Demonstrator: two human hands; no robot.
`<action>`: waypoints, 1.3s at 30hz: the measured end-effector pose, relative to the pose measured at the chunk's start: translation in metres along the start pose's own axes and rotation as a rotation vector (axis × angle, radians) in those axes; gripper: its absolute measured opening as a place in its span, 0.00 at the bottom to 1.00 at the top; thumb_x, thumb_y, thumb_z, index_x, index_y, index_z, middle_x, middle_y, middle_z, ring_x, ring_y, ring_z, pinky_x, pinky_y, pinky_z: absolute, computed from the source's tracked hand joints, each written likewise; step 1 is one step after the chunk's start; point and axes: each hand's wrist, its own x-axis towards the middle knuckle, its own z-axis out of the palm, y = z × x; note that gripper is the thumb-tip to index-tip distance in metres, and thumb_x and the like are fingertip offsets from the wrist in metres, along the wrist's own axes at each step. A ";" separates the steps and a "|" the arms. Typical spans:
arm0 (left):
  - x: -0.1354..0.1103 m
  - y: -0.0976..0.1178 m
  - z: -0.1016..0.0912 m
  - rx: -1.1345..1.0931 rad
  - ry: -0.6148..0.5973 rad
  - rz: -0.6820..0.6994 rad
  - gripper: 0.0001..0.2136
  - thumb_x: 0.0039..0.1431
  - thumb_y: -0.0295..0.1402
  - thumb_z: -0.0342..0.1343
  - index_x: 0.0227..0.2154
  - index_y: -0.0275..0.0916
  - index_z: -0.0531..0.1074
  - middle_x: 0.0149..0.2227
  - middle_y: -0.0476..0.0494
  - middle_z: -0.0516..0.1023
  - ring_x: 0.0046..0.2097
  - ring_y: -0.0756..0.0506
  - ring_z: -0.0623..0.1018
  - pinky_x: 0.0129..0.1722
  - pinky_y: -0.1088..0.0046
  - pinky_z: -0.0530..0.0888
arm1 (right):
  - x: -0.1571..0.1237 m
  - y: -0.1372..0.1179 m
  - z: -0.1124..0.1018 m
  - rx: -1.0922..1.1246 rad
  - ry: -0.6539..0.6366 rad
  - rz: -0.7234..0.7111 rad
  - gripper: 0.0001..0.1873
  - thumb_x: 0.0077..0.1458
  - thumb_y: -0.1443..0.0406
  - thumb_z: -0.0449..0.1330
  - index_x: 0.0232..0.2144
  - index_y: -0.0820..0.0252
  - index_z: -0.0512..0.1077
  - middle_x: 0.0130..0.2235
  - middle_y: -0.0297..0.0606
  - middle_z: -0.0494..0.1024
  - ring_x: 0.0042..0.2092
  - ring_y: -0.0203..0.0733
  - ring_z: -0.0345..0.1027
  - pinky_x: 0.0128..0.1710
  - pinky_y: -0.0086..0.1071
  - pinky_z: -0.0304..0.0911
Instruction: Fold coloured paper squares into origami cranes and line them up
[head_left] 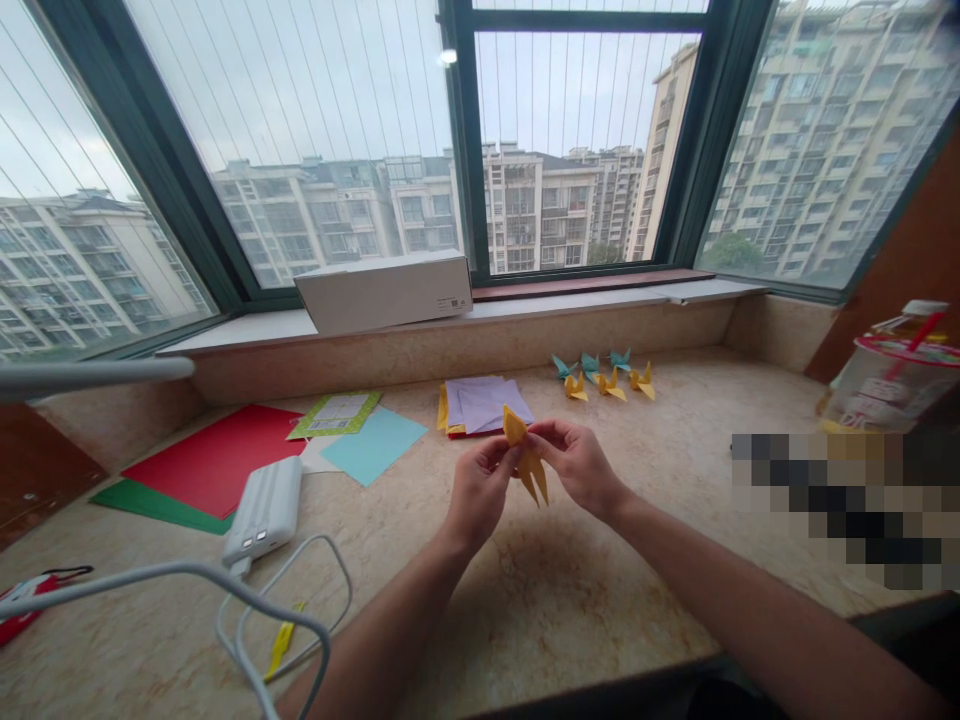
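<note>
A yellow folded-paper piece (535,478) is held above the counter between my two hands. One broad pointed end rises above the fingers, and two narrow points hang down below. My left hand (482,485) pinches it from the left side. From the right, the thumb and fingers of my right hand (576,462) are closed on it. Behind the hands lies a stack of lilac paper sheets (484,402), with yellow and red sheets under it. Farther back on the right stand several small paper cranes, the blue ones (590,366) behind the yellow ones (610,385).
Left on the counter lie red sheets (217,455), green paper (161,505), a light blue sheet (375,445) and a white power bank (264,510) with a looping cable (202,572). A white box (386,292) rests on the sill. At right stands a plastic cup (892,385).
</note>
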 end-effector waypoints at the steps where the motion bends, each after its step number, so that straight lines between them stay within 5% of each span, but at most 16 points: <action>1: -0.001 0.000 0.001 0.000 0.005 0.003 0.13 0.57 0.38 0.60 0.40 0.33 0.77 0.35 0.41 0.81 0.34 0.45 0.78 0.34 0.72 0.74 | 0.000 0.000 0.000 0.004 0.008 -0.009 0.17 0.47 0.54 0.69 0.33 0.59 0.75 0.32 0.37 0.80 0.35 0.40 0.74 0.38 0.34 0.69; 6: -0.002 0.003 0.003 -0.060 0.042 0.004 0.18 0.58 0.38 0.60 0.49 0.36 0.68 0.33 0.44 0.81 0.34 0.46 0.80 0.34 0.73 0.75 | -0.001 -0.001 0.002 0.095 -0.018 -0.025 0.19 0.48 0.55 0.69 0.39 0.56 0.70 0.30 0.32 0.78 0.32 0.38 0.72 0.34 0.32 0.68; 11: 0.000 0.004 -0.001 -0.097 0.087 0.018 0.18 0.56 0.38 0.62 0.46 0.39 0.64 0.31 0.47 0.80 0.33 0.47 0.80 0.33 0.75 0.74 | 0.001 0.000 -0.001 0.096 -0.106 0.012 0.16 0.47 0.59 0.70 0.36 0.57 0.72 0.32 0.33 0.77 0.34 0.37 0.70 0.34 0.31 0.66; 24: 0.001 0.000 -0.001 -0.129 -0.051 0.159 0.19 0.61 0.36 0.59 0.53 0.44 0.63 0.36 0.47 0.78 0.37 0.48 0.78 0.38 0.73 0.74 | 0.001 -0.007 -0.010 0.393 -0.226 0.151 0.09 0.49 0.65 0.69 0.32 0.56 0.72 0.33 0.32 0.78 0.36 0.37 0.70 0.38 0.31 0.63; 32: -0.001 0.008 0.000 -0.091 -0.043 0.159 0.10 0.58 0.38 0.61 0.36 0.38 0.72 0.31 0.47 0.76 0.33 0.49 0.76 0.33 0.75 0.72 | 0.001 -0.011 -0.009 0.428 -0.242 0.152 0.08 0.48 0.65 0.69 0.32 0.56 0.74 0.32 0.32 0.77 0.35 0.35 0.70 0.38 0.29 0.64; 39: -0.002 0.013 -0.002 0.018 0.004 0.171 0.04 0.56 0.32 0.60 0.32 0.37 0.76 0.30 0.46 0.77 0.33 0.48 0.75 0.34 0.75 0.71 | 0.000 -0.016 -0.009 0.401 -0.247 0.147 0.06 0.52 0.62 0.67 0.32 0.58 0.76 0.34 0.34 0.78 0.37 0.36 0.71 0.43 0.31 0.65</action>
